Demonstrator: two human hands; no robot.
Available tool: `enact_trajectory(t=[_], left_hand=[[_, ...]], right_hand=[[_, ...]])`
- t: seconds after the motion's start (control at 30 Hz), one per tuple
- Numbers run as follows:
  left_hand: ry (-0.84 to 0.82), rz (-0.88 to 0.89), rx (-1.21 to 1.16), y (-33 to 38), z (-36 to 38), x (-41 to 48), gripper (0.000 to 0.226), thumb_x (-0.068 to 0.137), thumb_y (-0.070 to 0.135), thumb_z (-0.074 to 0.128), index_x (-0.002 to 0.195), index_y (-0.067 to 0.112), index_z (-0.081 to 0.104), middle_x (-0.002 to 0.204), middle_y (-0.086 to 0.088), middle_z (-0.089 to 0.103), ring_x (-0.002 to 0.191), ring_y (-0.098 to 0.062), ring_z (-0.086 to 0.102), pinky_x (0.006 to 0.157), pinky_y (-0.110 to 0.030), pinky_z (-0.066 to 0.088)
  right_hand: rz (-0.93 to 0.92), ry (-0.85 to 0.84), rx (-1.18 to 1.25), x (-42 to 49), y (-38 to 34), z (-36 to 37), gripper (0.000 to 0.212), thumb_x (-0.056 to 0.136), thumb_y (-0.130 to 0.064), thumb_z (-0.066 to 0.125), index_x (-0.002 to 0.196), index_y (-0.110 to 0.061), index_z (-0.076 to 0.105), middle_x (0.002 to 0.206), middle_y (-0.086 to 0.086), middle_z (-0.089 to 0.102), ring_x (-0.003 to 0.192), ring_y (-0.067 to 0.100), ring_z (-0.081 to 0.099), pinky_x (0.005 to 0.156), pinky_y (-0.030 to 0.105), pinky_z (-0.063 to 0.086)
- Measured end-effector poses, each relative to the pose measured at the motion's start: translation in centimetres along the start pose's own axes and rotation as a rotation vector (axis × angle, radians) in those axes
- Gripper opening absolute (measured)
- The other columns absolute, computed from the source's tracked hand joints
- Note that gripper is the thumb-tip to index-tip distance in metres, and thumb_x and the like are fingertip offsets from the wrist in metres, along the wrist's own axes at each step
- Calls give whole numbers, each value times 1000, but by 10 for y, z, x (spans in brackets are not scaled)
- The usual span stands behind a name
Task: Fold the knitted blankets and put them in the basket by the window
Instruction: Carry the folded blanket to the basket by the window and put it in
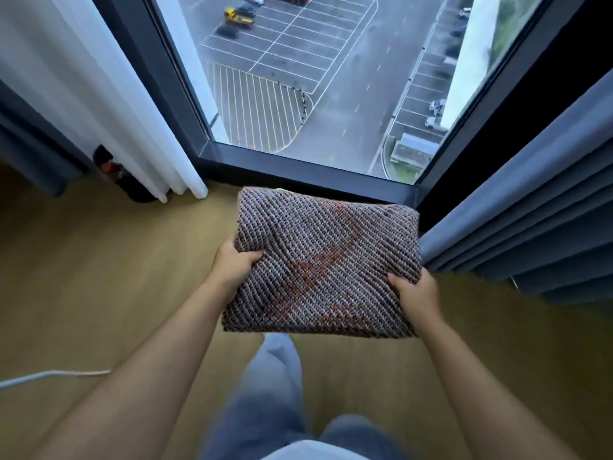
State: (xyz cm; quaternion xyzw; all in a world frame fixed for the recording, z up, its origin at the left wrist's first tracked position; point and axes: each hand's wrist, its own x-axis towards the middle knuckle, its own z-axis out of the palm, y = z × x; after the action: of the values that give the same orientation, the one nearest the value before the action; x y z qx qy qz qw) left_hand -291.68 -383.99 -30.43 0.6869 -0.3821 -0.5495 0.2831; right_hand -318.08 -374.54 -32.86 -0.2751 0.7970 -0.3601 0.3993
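A folded knitted blanket (326,263), grey-brown with rust-red patches, is held flat in front of me above the wooden floor. My left hand (234,262) grips its left edge, thumb on top. My right hand (416,293) grips its near right corner. The blanket's far edge reaches the base of the window (298,78). The space under the blanket is hidden, and no basket shows in the view.
White sheer curtain (109,104) and a dark object (129,180) stand at the left of the window. Grey-blue curtains (530,234) hang at the right. A white cable (49,375) lies on the floor at the left. My legs in blue trousers (272,386) are below.
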Motion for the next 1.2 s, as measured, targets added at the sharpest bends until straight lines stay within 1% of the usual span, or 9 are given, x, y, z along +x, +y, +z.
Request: enact_trajectory(t=[0.2, 0.37, 0.53, 0.6, 0.7, 0.77, 0.9, 1.1, 1.2], left_hand=[[-50, -78, 141, 24, 28, 127, 43, 86, -9, 56, 127, 4, 49, 122, -14, 59, 114, -27, 55, 100, -36, 41], [-97, -202, 208, 21, 79, 240, 45, 82, -13, 55, 123, 5, 51, 125, -17, 59, 115, -31, 56, 104, -47, 42], [-120, -319, 213, 11, 137, 350, 55, 82, -17, 47, 132, 6, 45, 124, -12, 57, 112, -30, 55, 101, -47, 44], [-140, -312, 216, 4, 158, 395, 53, 78, -16, 48, 126, 6, 50, 123, -13, 59, 112, -33, 56, 101, -49, 44], [-132, -276, 222, -9, 177, 453, 48, 75, -16, 48, 115, 10, 55, 118, -14, 61, 111, -34, 56, 101, -49, 44], [-111, -254, 214, -26, 186, 494, 48, 75, -15, 49, 117, 7, 55, 116, -14, 61, 111, -34, 57, 101, -49, 44], [-104, -231, 267, -76, 190, 567, 46, 79, -12, 52, 120, 7, 55, 115, -10, 63, 109, -29, 58, 101, -46, 45], [-35, -224, 416, -171, 174, 656, 36, 81, -9, 56, 114, 6, 57, 112, -10, 63, 106, -26, 60, 101, -42, 46], [53, -223, 446, -206, 162, 683, 37, 80, -8, 57, 114, 6, 58, 102, -6, 62, 102, -23, 60, 99, -38, 47]], right_hand=[[159, 43, 6, 91, -13, 57, 39, 86, -8, 61, 124, -6, 54, 124, 12, 60, 115, 29, 55, 95, 33, 40], [275, 119, -18, 179, -4, 87, 34, 87, -9, 62, 120, -4, 55, 123, 15, 61, 114, 30, 56, 95, 34, 41], [329, 144, -93, 279, 21, 116, 37, 86, -16, 63, 121, -7, 54, 125, 17, 58, 116, 32, 54, 102, 42, 42], [340, 174, -118, 317, 34, 129, 38, 85, -19, 64, 120, -9, 53, 124, 18, 58, 116, 34, 54, 102, 48, 42], [344, 212, -143, 363, 44, 154, 45, 86, -24, 63, 127, -12, 48, 129, 15, 55, 119, 30, 52, 104, 48, 40], [322, 224, -165, 392, 56, 177, 47, 88, -23, 61, 131, -10, 45, 132, 13, 53, 121, 28, 51, 105, 42, 39], [319, 189, -195, 446, 98, 234, 42, 89, -16, 57, 129, -12, 46, 131, 14, 52, 120, 27, 49, 101, 35, 37], [331, 54, -279, 505, 178, 335, 32, 89, -12, 55, 120, -6, 50, 123, 18, 53, 115, 31, 50, 98, 37, 39], [306, -8, -370, 512, 205, 374, 36, 88, -9, 56, 122, 1, 48, 122, 24, 51, 117, 36, 46, 101, 40, 36]])
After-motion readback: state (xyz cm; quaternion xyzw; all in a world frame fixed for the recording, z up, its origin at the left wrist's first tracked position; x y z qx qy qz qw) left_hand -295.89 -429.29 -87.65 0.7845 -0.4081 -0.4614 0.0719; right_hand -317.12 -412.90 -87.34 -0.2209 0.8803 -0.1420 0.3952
